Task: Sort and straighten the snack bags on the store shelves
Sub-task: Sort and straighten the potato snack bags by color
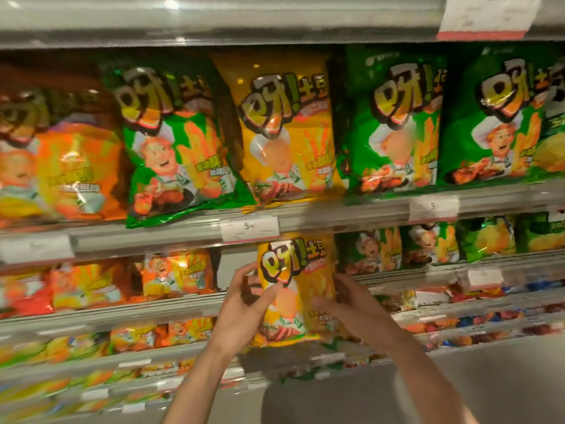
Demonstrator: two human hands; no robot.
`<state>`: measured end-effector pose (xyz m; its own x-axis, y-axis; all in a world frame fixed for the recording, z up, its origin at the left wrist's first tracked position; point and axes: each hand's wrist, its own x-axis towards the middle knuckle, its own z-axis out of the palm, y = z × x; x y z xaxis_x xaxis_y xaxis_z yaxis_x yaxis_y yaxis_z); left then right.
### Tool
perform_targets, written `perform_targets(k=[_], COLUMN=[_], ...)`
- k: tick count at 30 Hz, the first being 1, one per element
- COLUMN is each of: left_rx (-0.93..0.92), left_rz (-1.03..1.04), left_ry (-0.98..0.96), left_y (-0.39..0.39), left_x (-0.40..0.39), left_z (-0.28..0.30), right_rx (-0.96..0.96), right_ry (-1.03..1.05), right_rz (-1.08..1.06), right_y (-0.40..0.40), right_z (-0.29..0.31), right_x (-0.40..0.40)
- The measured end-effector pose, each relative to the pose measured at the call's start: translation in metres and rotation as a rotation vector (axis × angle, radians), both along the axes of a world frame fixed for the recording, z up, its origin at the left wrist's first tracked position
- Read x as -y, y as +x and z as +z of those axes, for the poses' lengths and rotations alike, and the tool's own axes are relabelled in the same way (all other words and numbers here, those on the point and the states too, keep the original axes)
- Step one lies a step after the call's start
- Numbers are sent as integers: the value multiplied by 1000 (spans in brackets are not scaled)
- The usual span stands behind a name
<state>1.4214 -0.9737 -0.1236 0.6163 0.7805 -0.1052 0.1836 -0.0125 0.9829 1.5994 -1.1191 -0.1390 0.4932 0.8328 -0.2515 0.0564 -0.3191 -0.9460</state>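
The likeliest slip, as I judge it, is the small yellow bag (295, 289) sliding or crumpling, since its glossy film is held only at the 2 side edges and its bottom hangs free in front of the lower shelves. Pushing it in carelessly could also knock the orange bags (177, 275) to its left askew. The bag stands upright just below the price tag (249, 229) on the shelf rail (336, 214), directly under the large yellow bag (286, 130) that sits between green bags (174, 142). The left hand (247, 304) grasps the bag's left edge, fingers curled round it and thumb on its front; the right hand (342, 304) grasps the right edge, fingers behind. So the bag sits between the 2 grips, its face toward the camera.
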Motion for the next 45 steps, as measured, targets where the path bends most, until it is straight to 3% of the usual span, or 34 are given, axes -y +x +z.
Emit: perform_targets(k=[9, 23, 33, 45], left_rx=[-41, -172, -266, -330], left_rz=[64, 161, 3, -70], left_ry=[62, 218, 241, 271], left_y=[-38, -26, -15, -18], left_x=[-26, -68, -77, -84], left_z=[-2, -9, -29, -33], right_rx=[91, 347, 522, 538], right_ry=[97, 80, -7, -83], right_rz=[-80, -85, -37, 22], right_y=[-40, -42, -41, -32], right_z=[14, -4, -28, -30], right_x=[-73, -97, -96, -94])
